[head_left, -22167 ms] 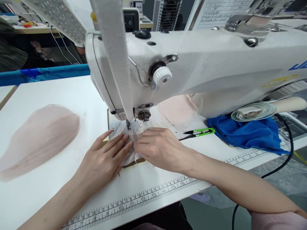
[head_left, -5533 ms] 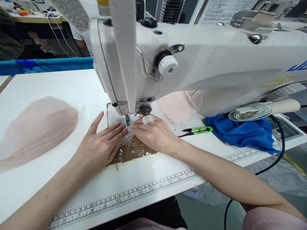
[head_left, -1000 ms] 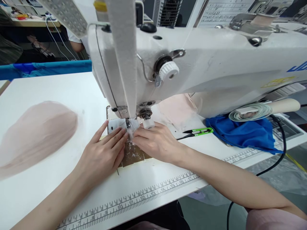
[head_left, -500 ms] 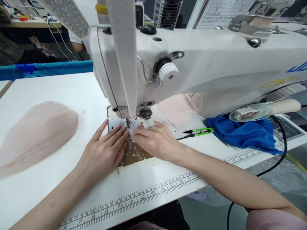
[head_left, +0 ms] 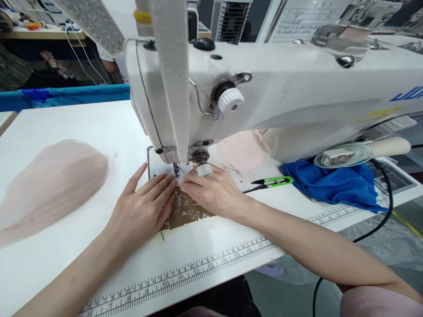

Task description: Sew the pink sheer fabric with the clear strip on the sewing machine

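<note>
A white sewing machine (head_left: 284, 97) spans the table. My left hand (head_left: 143, 209) lies flat with its fingers stretched toward the presser foot (head_left: 176, 169). My right hand (head_left: 214, 191) rests on the other side, fingers flat, a white ring-like piece (head_left: 205, 170) on one finger. Between the fingertips a small sheer white piece of fabric (head_left: 180, 177) sits under the foot. A brown taped patch (head_left: 185, 209) on the table shows below the hands.
A heap of sheer pink fabric (head_left: 49, 189) lies at the left. Green thread snips (head_left: 271, 181), a blue cloth (head_left: 337, 185) and a roll of tape (head_left: 343, 154) lie at the right. More pink fabric (head_left: 244, 152) sits behind the needle. A printed ruler (head_left: 185, 275) runs along the table's front edge.
Over the last second both hands have slid slightly away from me toward the presser foot; more of the brown patch shows below them.
</note>
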The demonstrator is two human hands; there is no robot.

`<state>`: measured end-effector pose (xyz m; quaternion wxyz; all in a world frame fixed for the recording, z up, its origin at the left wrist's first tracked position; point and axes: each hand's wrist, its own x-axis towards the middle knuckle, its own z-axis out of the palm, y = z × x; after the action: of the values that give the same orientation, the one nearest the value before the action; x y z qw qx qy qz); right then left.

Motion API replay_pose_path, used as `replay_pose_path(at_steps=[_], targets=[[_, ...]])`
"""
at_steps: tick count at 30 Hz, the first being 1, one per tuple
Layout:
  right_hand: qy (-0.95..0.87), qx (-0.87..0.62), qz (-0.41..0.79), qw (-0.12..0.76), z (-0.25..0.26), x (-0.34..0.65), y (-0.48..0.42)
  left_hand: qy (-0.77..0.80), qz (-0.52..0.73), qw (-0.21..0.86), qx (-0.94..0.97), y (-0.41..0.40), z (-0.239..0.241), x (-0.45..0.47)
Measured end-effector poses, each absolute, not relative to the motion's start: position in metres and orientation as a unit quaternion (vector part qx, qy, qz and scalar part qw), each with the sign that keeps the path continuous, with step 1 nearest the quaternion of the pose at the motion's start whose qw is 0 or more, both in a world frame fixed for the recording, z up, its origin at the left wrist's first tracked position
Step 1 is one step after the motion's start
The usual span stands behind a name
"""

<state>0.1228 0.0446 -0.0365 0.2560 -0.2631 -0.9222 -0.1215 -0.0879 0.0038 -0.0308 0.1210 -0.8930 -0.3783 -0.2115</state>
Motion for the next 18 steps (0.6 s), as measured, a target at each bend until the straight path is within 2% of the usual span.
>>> replay_pose_path(at_steps=[11,18], targets=[[-0.922,-0.259,-0.084,0.274,-0.0318,0.1242,0.039,-0.388,-0.19,0.135,-0.892,0.0064,-0.0309,-0.0898],[-0.925,-0.273,-0.104,0.244,-0.0327,0.1228,0.0403,-0.398,-0.19,0.147,-0.885,0.0125,-0.0339,-0.0907]])
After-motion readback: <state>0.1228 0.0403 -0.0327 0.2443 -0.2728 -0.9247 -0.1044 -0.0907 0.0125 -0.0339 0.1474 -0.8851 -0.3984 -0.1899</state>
